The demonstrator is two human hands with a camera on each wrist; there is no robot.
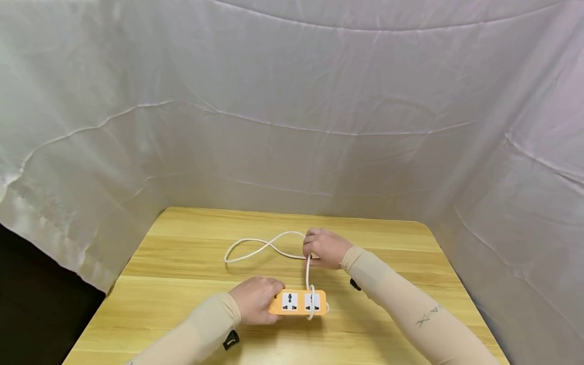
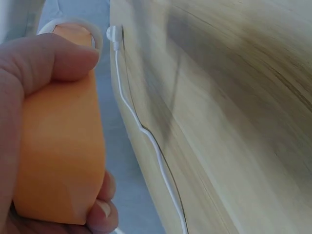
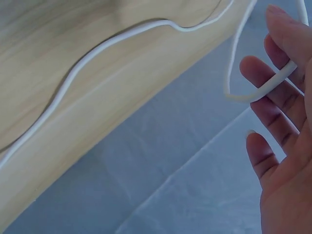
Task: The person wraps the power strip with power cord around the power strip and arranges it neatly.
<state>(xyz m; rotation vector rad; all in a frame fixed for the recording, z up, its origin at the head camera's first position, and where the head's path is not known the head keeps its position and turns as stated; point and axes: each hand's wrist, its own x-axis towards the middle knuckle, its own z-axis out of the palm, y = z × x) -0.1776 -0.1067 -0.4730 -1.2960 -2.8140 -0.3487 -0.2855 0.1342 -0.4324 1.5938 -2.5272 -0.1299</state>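
My left hand [image 1: 257, 301] grips the left end of an orange power strip [image 1: 301, 302] with white sockets, held over the near part of the table. In the left wrist view the thumb lies over the strip's orange case [image 2: 61, 141], and fingertips show round its lower edge. One turn of white power cord [image 1: 312, 299] wraps the strip's right end. Beyond the strip, my right hand [image 1: 326, 247] holds the cord. The right wrist view shows the cord [image 3: 267, 90] running across loosely curled fingers, under the thumb.
The rest of the cord [image 1: 246, 240] lies in a crossed loop on the wooden table [image 1: 191, 253], left of my right hand. A white plug [image 2: 115, 34] sits near the table edge in the left wrist view. Grey cloth [image 1: 292, 162] hangs around the table's back and sides.
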